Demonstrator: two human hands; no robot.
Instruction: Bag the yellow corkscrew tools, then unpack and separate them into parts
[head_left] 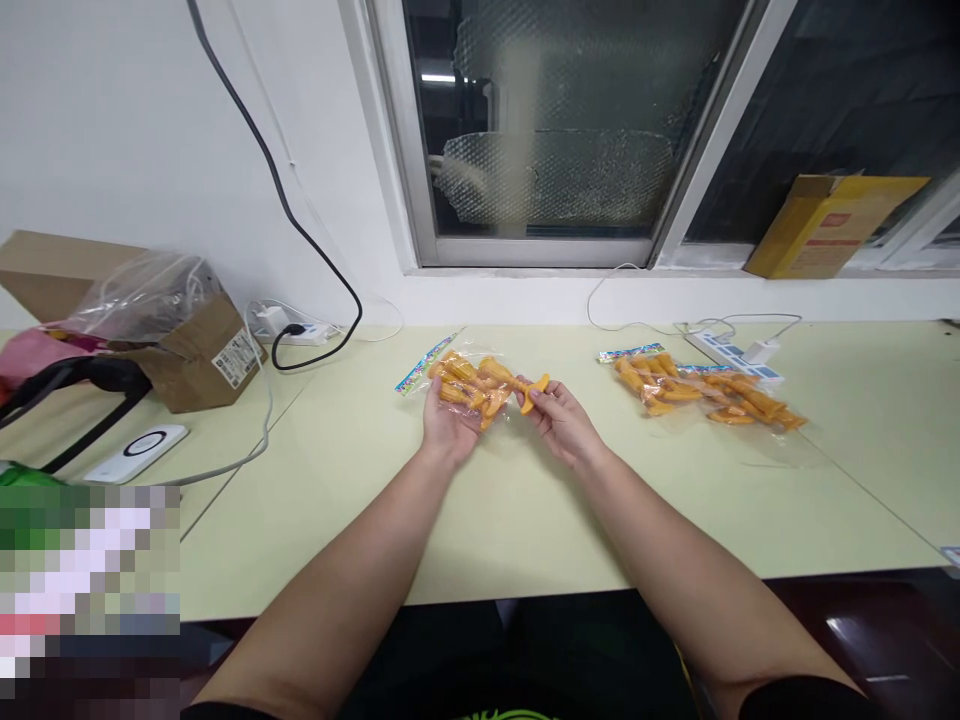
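A clear plastic bag of orange plastic pieces lies across my left hand, whose fingers curl around it. A colourful printed header strip runs along the bag's far left end. Between thumb and fingers, my right hand pinches an orange plastic piece with a curved, crescent-like end. Its thin stem points left toward the bag; I cannot tell whether that end is inside the plastic. Both hands are just above the pale green table.
Two similar bags of orange pieces, one left and one right, lie to the right, by a power strip. At left are an open cardboard box, a white flat device and cables. A yellow-brown carton leans at the window.
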